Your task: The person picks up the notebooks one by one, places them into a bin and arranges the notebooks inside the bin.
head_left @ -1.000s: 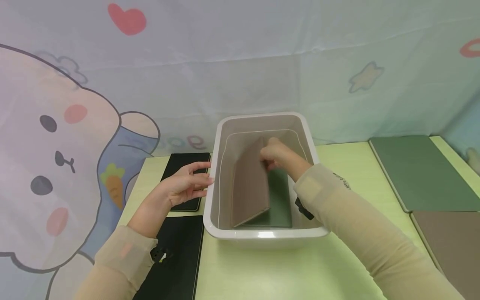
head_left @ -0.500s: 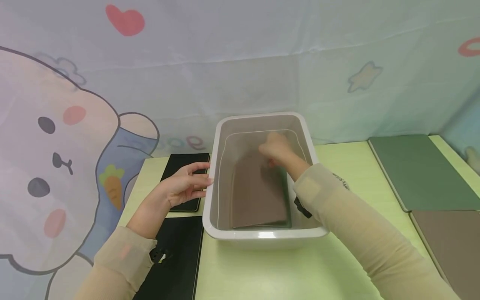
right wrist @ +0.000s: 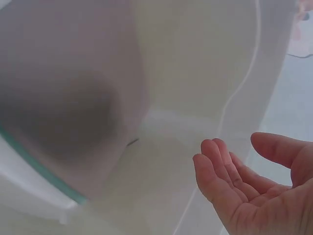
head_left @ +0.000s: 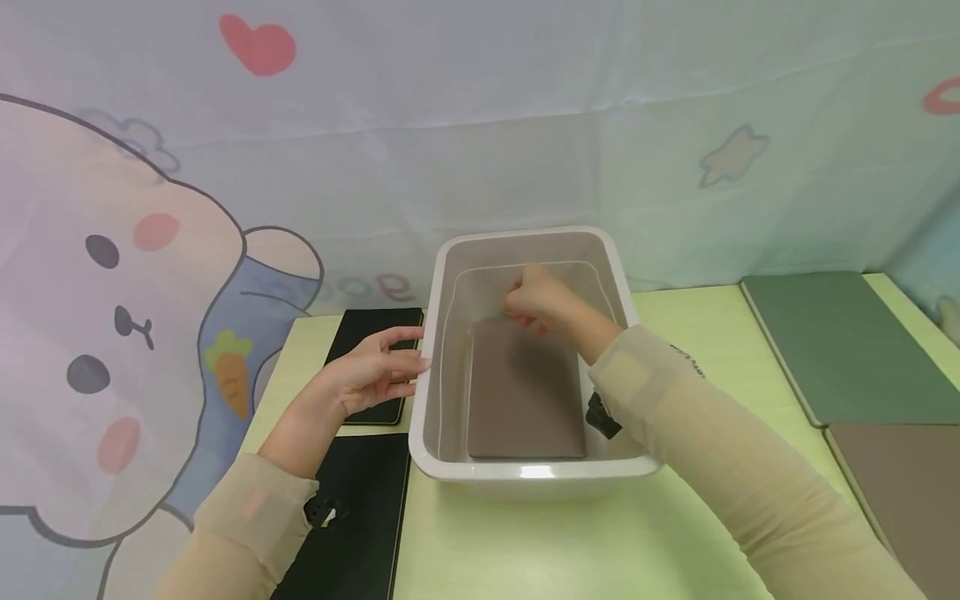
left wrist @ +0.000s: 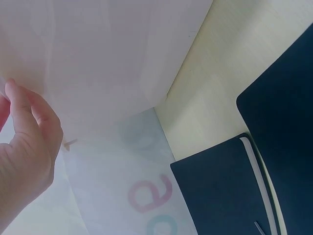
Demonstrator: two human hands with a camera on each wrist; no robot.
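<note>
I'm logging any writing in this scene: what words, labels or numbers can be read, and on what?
Backdrop cloth: pastel letters, partly hidden behind the bin; they look like "ooo" but cannot be read for sure.
Right sleeve: small dark print, too small to read.
Notebooks and bin: no text shows.

- The bin (head_left: 622, 283) is showing off-white.
- A brown notebook (head_left: 525, 392) is lying inside.
- Black notebooks (head_left: 371, 333) are sitting on the pale green table (head_left: 675, 533).
- A pastel bunny-print backdrop (head_left: 135, 275) is hanging behind.
</note>
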